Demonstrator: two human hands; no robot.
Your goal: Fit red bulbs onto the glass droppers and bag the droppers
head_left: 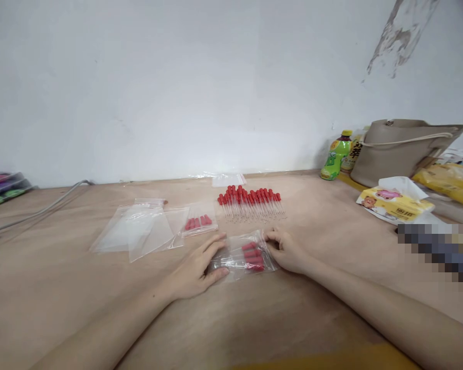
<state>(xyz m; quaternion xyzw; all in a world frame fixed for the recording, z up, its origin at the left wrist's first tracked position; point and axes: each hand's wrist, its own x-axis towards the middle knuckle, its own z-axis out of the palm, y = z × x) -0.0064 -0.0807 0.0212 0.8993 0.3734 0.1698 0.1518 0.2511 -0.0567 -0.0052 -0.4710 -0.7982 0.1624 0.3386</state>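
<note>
A clear plastic zip bag (pixel 235 259) lies flat in front of me with several red-bulbed droppers (pixel 253 255) inside, their bulbs toward the right. My left hand (pixel 198 267) rests at the bag's left end, fingers and thumb stretched apart and touching the plastic. Curled at the bag's right edge, my right hand (pixel 287 251) pinches the plastic. Just beyond is a pile of loose droppers (pixel 250 198) with red bulbs and clear tubes. Another bag (pixel 198 221) with red-bulbed droppers lies to the left of that pile. Flat clear bags (pixel 142 226) overlap farther left.
White-looking bags (pixel 229 179) lie by the wall. At the right stand a green drink bottle (pixel 336 156), a grey-beige bag (pixel 397 151) and a yellow tissue pack (pixel 395 200). A grey cable (pixel 57 200) and colourful packets (pixel 5 189) are at the left.
</note>
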